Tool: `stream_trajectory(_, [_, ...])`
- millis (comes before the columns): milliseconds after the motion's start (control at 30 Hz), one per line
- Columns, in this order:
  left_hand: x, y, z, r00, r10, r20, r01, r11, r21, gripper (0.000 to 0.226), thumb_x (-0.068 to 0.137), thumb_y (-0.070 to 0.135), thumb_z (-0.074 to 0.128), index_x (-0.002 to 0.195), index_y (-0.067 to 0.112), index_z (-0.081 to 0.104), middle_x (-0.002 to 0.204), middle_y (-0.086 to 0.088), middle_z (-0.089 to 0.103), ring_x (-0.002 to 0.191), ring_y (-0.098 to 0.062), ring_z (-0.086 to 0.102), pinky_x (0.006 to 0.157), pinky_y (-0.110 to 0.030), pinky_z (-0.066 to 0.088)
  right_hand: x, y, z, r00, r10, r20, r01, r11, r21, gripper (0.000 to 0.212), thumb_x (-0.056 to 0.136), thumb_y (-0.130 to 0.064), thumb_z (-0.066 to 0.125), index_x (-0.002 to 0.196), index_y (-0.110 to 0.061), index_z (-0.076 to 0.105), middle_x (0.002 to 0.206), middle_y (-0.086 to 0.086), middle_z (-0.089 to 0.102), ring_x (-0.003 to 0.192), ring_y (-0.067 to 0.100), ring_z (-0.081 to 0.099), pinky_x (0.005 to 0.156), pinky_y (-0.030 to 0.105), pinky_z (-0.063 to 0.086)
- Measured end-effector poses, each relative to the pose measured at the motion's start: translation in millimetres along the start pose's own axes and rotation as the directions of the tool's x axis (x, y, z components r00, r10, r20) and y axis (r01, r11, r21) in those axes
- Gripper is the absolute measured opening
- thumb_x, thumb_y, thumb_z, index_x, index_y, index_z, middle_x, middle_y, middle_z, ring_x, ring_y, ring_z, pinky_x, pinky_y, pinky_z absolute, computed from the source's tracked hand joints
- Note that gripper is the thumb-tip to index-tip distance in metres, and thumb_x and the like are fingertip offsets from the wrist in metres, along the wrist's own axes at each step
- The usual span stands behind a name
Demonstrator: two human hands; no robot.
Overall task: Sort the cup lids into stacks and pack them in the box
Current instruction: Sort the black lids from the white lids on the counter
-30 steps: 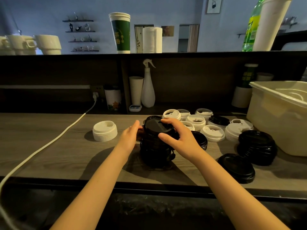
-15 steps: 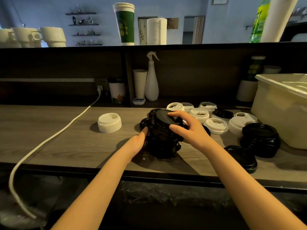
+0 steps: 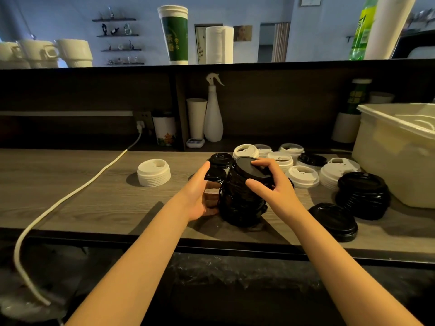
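Note:
A tall uneven stack of black lids (image 3: 240,203) stands mid-counter, leaning slightly away from me. My right hand (image 3: 273,184) grips its top lid, thumb on the near side and fingers over the rim. My left hand (image 3: 200,194) cups the stack's left side near its base. Behind my left hand lie loose black lids (image 3: 220,161). Several white lids (image 3: 303,176) are scattered behind and to the right. A stack of white lids (image 3: 154,172) sits to the left. Another black stack (image 3: 362,196) and a low black pile (image 3: 334,221) sit at right. The cream plastic box (image 3: 386,161) stands far right.
A white power cable (image 3: 77,191) runs from a wall socket across the counter's left and over the front edge. A spray bottle (image 3: 213,118) and paper cups (image 3: 196,118) stand in the back shelf recess. Mugs and tall cups line the upper ledge.
My left hand slid from the stack's upper left down to its base. The stack now leans away from me, and my right hand stays on top.

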State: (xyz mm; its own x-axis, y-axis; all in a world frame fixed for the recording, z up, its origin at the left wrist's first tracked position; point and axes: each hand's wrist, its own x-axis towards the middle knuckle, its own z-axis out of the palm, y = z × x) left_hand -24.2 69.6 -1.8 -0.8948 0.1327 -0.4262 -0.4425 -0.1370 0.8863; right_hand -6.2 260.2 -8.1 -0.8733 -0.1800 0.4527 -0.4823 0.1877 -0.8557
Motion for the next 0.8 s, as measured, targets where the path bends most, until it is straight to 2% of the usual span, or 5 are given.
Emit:
stream_trajectory(200, [-3,-8,15,0.996,0.065,-0.059,-0.060,0.995,0.080,0.072,0.079,0.070,0.047,0.123,0.013,0.056,0.121,-0.012,0.061,0.112,-0.027,0.057,0.089,-0.037,0.049,-5,2,3,0.999,-0.015,-0.049,0.016,1.000,0.020,0.051,0.068,-0.036,0.069,0.115,-0.033,0.051,0.116,-0.022,0.052,0.106,-0.011,0.051,0.083,0.007,0.044])
stream_trajectory(333, [-6,-16,25,0.988,0.149,-0.031,-0.144,0.980,0.135,0.065,0.085,0.067,0.040,0.133,0.023,0.050,0.139,-0.004,0.050,0.130,-0.024,0.043,0.111,-0.038,0.031,-9,4,8,0.994,-0.011,-0.110,0.014,0.999,0.034,0.062,0.067,-0.042,0.072,0.122,-0.039,0.042,0.127,-0.012,0.046,0.115,-0.004,0.047,0.090,0.011,0.043])
stream_trajectory(467, [-15,-25,44,0.971,0.240,-0.006,-0.237,0.962,0.135,0.053,0.093,0.058,0.028,0.136,0.031,0.046,0.142,-0.001,0.047,0.132,-0.019,0.040,0.109,-0.036,0.030,-18,11,14,0.989,0.014,-0.145,0.002,0.994,0.108,0.076,0.064,-0.052,0.070,0.130,-0.040,0.033,0.133,-0.012,0.042,0.123,0.003,0.044,0.102,0.028,0.043])
stream_trajectory(700, [-24,-23,48,0.973,0.232,0.014,-0.232,0.971,0.050,0.044,0.090,0.062,0.033,0.110,0.035,0.062,0.133,-0.002,0.056,0.126,-0.020,0.046,0.110,-0.043,0.032,-26,10,13,0.990,0.029,-0.141,-0.001,0.981,0.194,0.074,0.071,-0.030,0.072,0.132,-0.033,0.031,0.132,-0.009,0.043,0.118,-0.003,0.048,0.098,0.020,0.044])
stream_trajectory(800, [-26,-26,49,0.977,0.212,-0.039,-0.210,0.977,0.036,0.057,0.089,0.063,0.034,0.126,0.025,0.055,0.136,-0.007,0.053,0.129,-0.024,0.044,0.111,-0.045,0.031,-30,10,12,0.986,0.032,-0.165,0.010,0.969,0.247,0.066,0.077,-0.016,0.073,0.125,-0.036,0.033,0.125,-0.015,0.045,0.106,-0.014,0.051,0.088,0.010,0.045])
